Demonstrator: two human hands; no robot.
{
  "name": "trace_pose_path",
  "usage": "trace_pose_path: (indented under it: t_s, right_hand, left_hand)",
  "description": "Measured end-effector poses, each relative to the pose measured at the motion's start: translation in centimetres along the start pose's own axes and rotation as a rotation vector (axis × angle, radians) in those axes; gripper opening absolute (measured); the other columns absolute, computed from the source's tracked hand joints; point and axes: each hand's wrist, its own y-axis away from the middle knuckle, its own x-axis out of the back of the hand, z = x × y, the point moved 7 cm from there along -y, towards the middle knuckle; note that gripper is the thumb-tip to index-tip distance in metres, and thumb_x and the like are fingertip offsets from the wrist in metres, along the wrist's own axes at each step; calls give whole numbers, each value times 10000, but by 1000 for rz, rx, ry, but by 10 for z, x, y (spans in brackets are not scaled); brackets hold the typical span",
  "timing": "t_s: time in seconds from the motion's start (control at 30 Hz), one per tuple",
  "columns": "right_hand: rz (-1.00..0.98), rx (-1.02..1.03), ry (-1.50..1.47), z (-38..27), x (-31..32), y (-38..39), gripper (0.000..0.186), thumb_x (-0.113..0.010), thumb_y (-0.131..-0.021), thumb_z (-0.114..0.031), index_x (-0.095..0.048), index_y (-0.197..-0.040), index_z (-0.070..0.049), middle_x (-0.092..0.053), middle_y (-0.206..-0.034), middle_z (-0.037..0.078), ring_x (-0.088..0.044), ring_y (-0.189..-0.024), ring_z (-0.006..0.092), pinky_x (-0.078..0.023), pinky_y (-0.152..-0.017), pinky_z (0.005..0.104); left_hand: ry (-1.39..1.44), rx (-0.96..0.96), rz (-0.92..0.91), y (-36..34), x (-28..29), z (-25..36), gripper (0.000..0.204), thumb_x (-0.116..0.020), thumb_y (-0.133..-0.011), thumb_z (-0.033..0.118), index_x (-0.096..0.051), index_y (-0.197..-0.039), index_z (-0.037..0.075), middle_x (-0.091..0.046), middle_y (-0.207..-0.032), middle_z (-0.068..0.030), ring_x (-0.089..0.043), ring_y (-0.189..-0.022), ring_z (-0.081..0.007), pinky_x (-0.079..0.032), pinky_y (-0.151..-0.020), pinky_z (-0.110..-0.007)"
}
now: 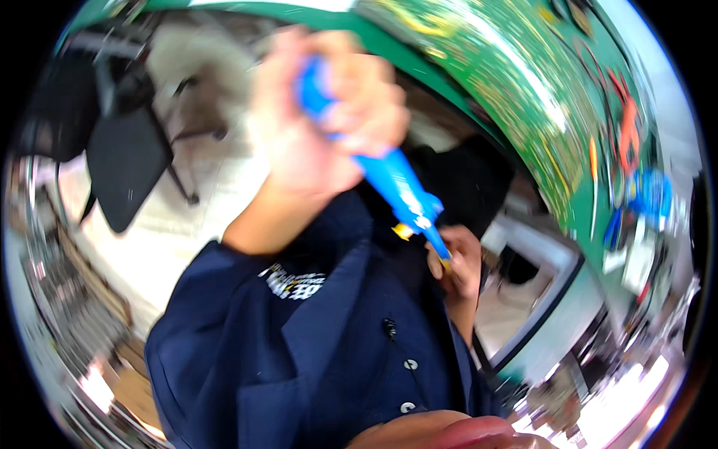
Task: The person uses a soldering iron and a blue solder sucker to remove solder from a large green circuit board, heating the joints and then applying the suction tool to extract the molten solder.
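Your left hand (329, 112) is closed in a fist round the long blue plastic tool (398, 183), held off the green tabletop's (582, 211) near edge; your curled right hand (460, 262) is at its tip, pinch unclear. Probably light, stiff, smooth: grasp the thick handle.
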Motion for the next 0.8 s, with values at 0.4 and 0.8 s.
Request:
trace_pose_path:
  t_s: [0.4,0.8]
  right_hand:
    - [-23,376,574,-127,-56,-2,335,-625,-860,-198,-638,-1057,72,-652,-739,129,-605,-583,162,-446,-531,258]
    - [62,513,592,-228,-56,-12,468,-746,-788,-134,-573,-1203,-5,-675,-906,89,-616,-761,117,-491,-639,239]
  left_hand:
    - [-2072,-1052,99,26,-58,71,613,-652,-852,285,-402,-1304,-46,-474,-1325,-196,-389,-1284,-347,-238,-1081,-503]
    - [-1858,-304,154,0,2,96,257,-581,-898,125,-517,-1107,-10,-516,-919,-97,-523,-770,-173,-422,-698,-272]
